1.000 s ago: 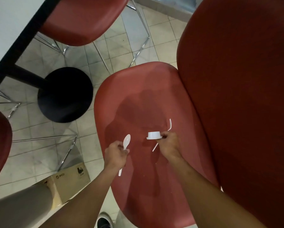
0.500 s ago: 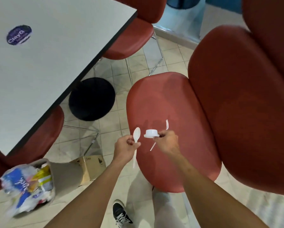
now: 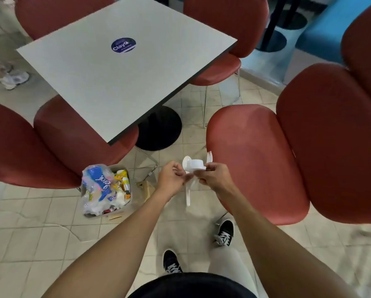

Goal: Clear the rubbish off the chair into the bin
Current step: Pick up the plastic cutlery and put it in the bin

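My left hand (image 3: 172, 177) and my right hand (image 3: 213, 177) meet in front of me, over the floor just left of the red chair (image 3: 253, 160). The left hand pinches a white plastic spoon (image 3: 187, 190) whose handle hangs down. The right hand holds a small white plastic cup (image 3: 195, 164) and a white plastic fork (image 3: 209, 157) that sticks up behind it. The chair seat shows nothing lying on it. The bin (image 3: 107, 190), a box stuffed with wrappers and bags, stands on the floor to the left of my hands.
A grey table (image 3: 120, 78) on a black round foot (image 3: 158, 127) stands ahead, ringed by more red chairs (image 3: 29, 151). A small cardboard box (image 3: 147, 187) lies beside the bin. My shoes (image 3: 224, 232) are on the tiled floor below.
I have stood back from the chair, bringing the spoon, cup and fork off the seat. My hands have come together and the bin has come into view.
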